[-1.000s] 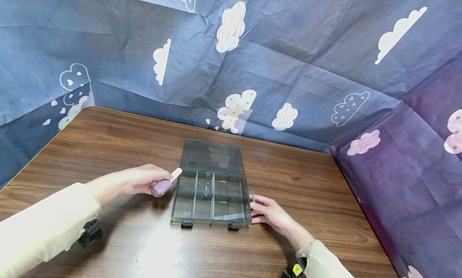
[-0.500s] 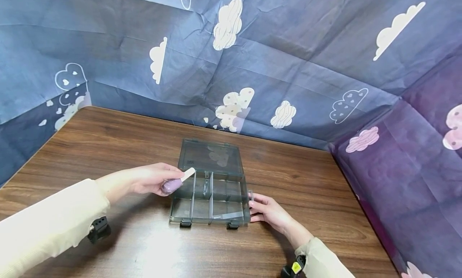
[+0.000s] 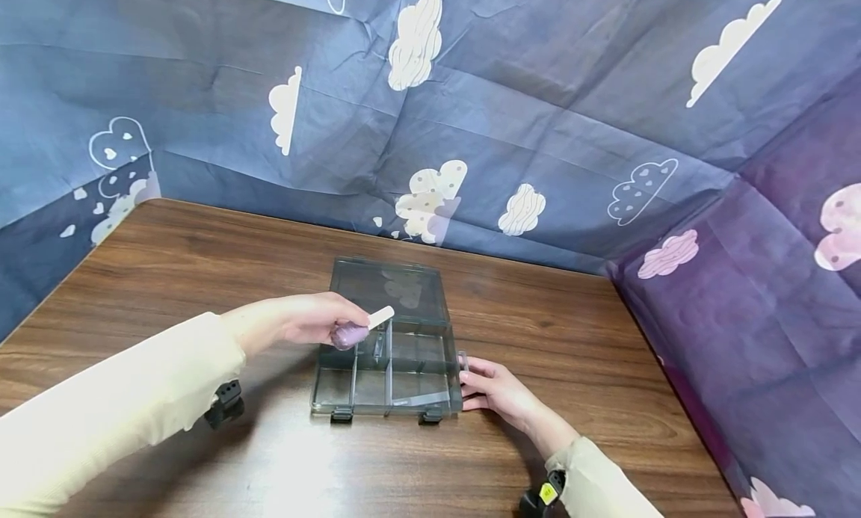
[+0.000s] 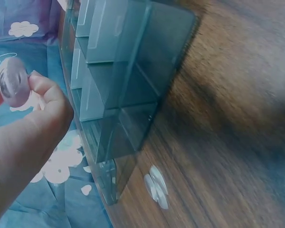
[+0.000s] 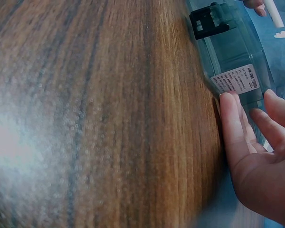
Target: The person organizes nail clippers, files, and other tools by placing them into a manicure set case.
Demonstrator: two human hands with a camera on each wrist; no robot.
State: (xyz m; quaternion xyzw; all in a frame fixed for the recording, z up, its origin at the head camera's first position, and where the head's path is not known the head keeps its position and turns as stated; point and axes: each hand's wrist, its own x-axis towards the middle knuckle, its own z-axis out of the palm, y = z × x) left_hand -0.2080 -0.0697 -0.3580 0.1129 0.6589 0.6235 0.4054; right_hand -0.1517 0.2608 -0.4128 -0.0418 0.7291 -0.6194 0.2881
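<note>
In the head view my left hand [image 3: 316,318] pinches a small nail polish bottle [image 3: 350,336] with a rounded purple body and a long white cap. It is over the left part of a grey see-through compartment box [image 3: 388,387], whose lid [image 3: 420,282] lies folded back. The left wrist view shows the bottle [image 4: 14,81] between thumb and fingers, beside the box [image 4: 133,80]. My right hand [image 3: 501,387] grips the box's right side at a clear tab [image 3: 463,361]. In the right wrist view its fingers meet the side wall near a printed label [image 5: 237,80].
Thin upright dividers split the box, and a pale strip [image 3: 420,400] lies in its lower right part. Two dark latches [image 3: 341,415] stick out at the front. The wooden table [image 3: 538,324] meets blue cloud-printed cloth [image 3: 350,167] behind and purple cloth at right.
My left hand has carried the nail polish bottle rightward, from beside the box to over its left part. The right hand stays at the box's right side, and the view has shifted slightly.
</note>
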